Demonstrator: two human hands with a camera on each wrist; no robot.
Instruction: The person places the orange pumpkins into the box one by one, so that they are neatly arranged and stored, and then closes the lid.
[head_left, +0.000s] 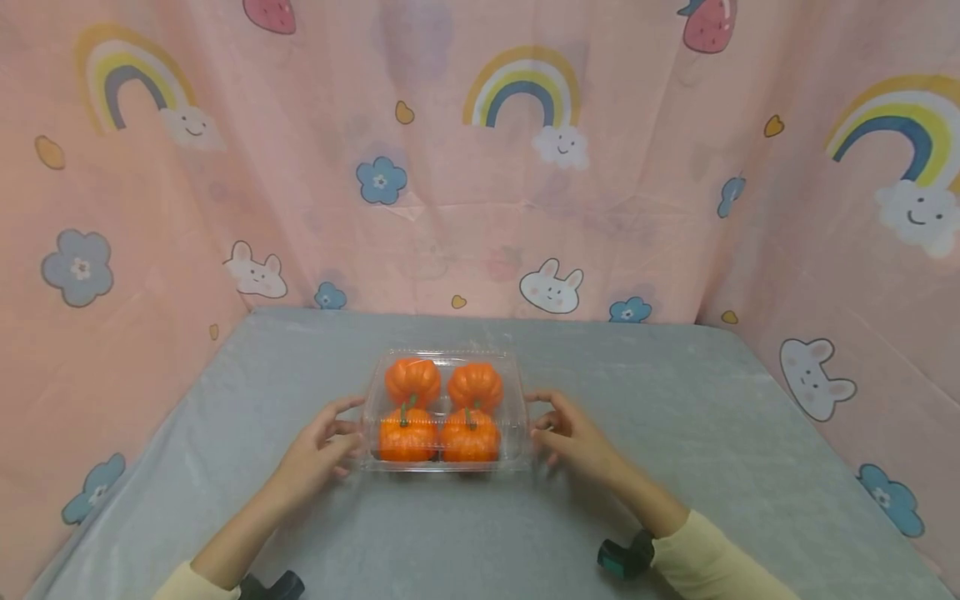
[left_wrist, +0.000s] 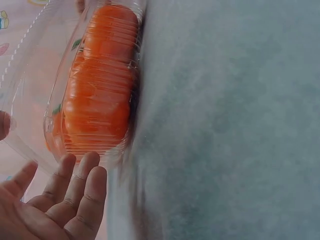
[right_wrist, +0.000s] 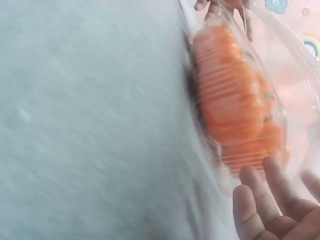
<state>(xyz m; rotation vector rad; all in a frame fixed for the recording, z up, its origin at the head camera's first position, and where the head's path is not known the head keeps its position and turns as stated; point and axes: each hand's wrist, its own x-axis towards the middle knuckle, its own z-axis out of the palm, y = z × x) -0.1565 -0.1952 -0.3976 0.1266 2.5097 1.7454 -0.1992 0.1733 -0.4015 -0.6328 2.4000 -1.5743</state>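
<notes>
A clear plastic clamshell box (head_left: 513,433) sits on the table, its front toward me. Several small orange pumpkins (head_left: 407,437) with green stems lie inside in two rows. My left hand (head_left: 322,446) is at the box's left side, fingers loosely extended; in the left wrist view the fingertips (left_wrist: 92,162) are close to the ribbed wall. On the opposite side, my right hand (head_left: 570,437) has its fingers spread beside the wall, and the right wrist view is blurred. Whether either hand touches the plastic is hard to tell, as is whether the lid is fastened.
Grey cloth covers the table (head_left: 637,383). A pink curtain (head_left: 480,225) with rainbows, rabbits and flowers encloses the back and both sides. Dark devices are strapped at both wrists, one by the right sleeve (head_left: 720,558).
</notes>
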